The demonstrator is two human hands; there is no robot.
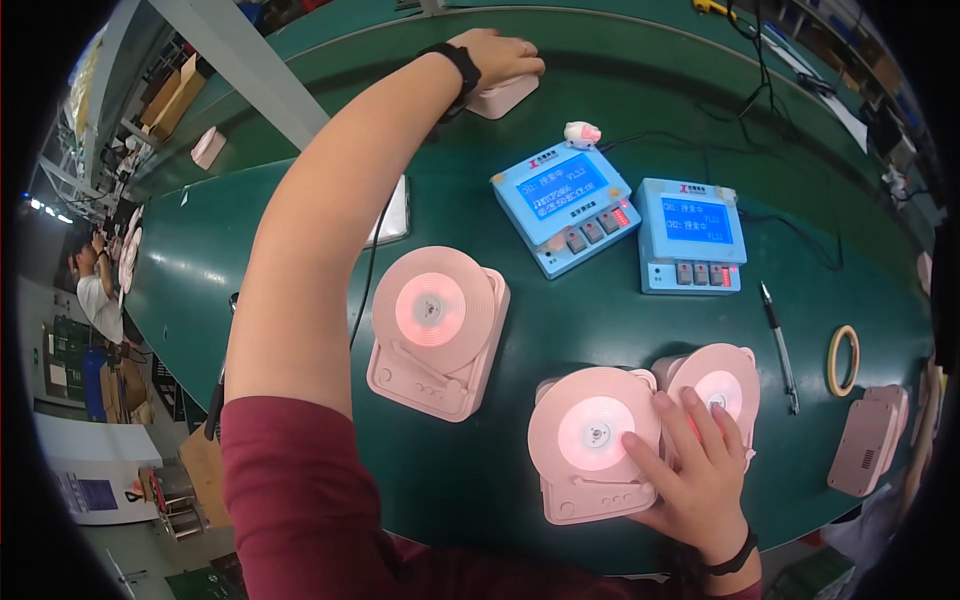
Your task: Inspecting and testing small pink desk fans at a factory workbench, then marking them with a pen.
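Note:
My left arm stretches to the far side of the table, where my left hand (498,58) is closed over a pink box-shaped device (505,98); its top is mostly hidden. Closer in stand two pink mini record players, side by side, their discs lit: a left one (590,490) and a right one (735,365). Across them lies my right hand (697,470), fingers spread, with the thumb at the left disc's edge and the fingers over the right disc. Another pink mini record player (430,310), also lit, sits apart to the left.
Two light blue testers with lit screens, a left one (565,200) and a right one (690,235), stand beyond the players. A pen (780,350), a tan ring (842,360) and a pink device (868,442) lie at right. A dark cable (370,280) runs beside my left arm.

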